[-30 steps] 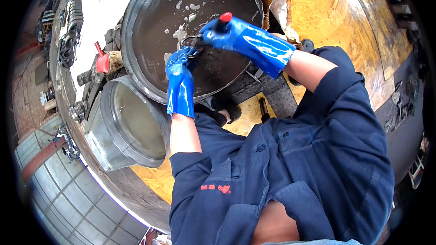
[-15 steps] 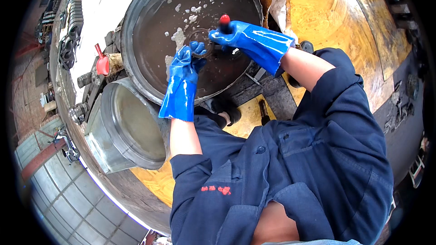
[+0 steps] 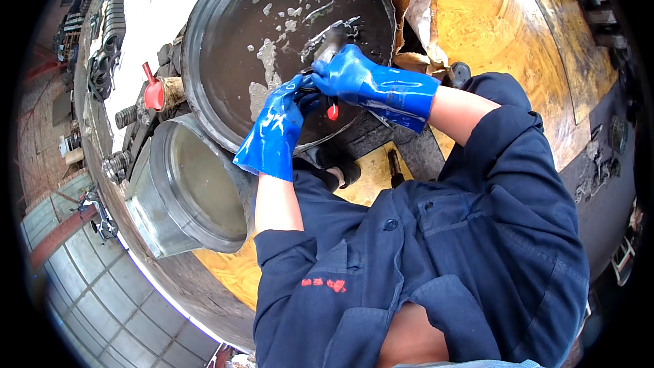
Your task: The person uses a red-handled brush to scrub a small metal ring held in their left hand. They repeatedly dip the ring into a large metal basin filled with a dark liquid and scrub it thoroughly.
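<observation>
Both of my hands wear long blue rubber gloves and meet over a wide round basin (image 3: 193,71) of dark, murky liquid with grey foam patches. My right hand (image 3: 357,76) is closed round a brush (image 3: 332,42). Its greyish head, smeared by motion, points to the far side, and its red handle end shows below the glove. My left hand (image 3: 276,119) is closed beside it, fingers curled on a small dark part that looks ring-shaped. Most of that part is hidden between the two gloves.
A metal bucket (image 3: 161,184) of cloudy liquid stands tilted left of the basin. Above it lie a red scoop-shaped thing (image 3: 154,94) and dark metal parts (image 3: 117,163). Torn cardboard (image 3: 417,0) borders the basin's right side. A yellowish board (image 3: 477,20) covers the floor at right.
The brush has swung round: its red handle end, upright above the right glove before, now hangs below it. The right hand has come down against the left, and streaks show on the liquid.
</observation>
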The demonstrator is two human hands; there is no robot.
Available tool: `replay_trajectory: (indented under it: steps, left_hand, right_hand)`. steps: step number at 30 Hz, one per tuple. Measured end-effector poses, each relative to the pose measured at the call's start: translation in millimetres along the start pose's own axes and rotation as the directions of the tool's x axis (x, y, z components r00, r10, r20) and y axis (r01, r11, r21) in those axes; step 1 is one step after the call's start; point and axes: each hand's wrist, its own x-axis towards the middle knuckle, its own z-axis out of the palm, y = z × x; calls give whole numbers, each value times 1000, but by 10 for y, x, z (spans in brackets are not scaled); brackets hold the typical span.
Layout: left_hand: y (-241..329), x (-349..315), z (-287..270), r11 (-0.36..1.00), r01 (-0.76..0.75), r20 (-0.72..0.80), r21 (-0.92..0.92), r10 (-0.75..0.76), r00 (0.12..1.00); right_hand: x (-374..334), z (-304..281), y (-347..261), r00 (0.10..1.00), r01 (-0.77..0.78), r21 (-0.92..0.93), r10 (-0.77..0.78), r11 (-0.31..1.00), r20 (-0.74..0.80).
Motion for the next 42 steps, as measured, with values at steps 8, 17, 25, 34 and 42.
replay_trajectory:
  steps: [8,17,25,34,42]
  left_hand:
    - [36,-31,-49,966,-207,-246,157,241,939]
    - [-40,104,-66,949,-266,-73,172,281,957]
    - [-7,58,-132,939,-236,-124,248,272,954]
    - [0,16,-38,914,-326,-116,243,361,925]
    - [-17,66,-41,881,-397,-70,259,427,901]
  right_hand:
    - [-69,148,379,768,-318,777,629,543,-125]
    - [-67,5,160,832,262,721,230,641,-506]
    - [-52,-62,121,867,191,792,278,580,-413]
    - [-24,-10,190,857,-118,798,466,591,-219]
    - [13,97,208,841,93,771,364,630,-399]
